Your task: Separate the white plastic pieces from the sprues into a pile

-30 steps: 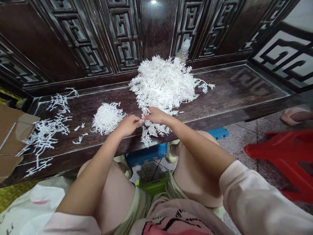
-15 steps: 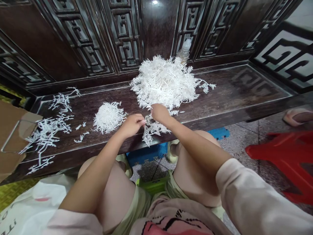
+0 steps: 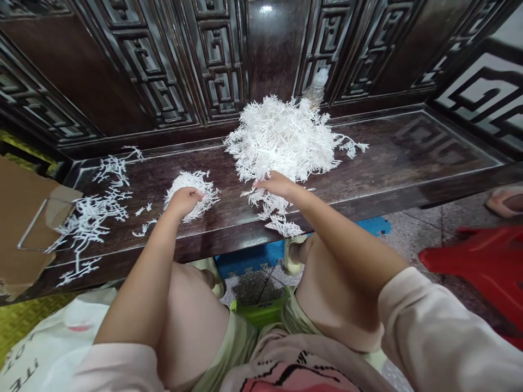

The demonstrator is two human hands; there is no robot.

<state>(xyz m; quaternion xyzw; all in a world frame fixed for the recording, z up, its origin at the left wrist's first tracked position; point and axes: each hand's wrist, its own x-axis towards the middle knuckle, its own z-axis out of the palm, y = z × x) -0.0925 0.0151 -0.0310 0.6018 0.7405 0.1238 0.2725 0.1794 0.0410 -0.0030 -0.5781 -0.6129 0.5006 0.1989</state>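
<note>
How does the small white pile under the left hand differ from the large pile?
The large pile is far bulkier than the small pile. The small pile sits nearer the front edge of the dark wooden bench than the large pile. The left hand covers part of the small pile, not the large pile. Both are white branching sprigs.

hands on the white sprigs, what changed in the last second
The left hand moved left, away from the right hand, and now sits on the small sprig pile. The right hand stayed at the big sprig pile, above the loose sprigs. The far-left scattered sprigs stayed put.
</note>
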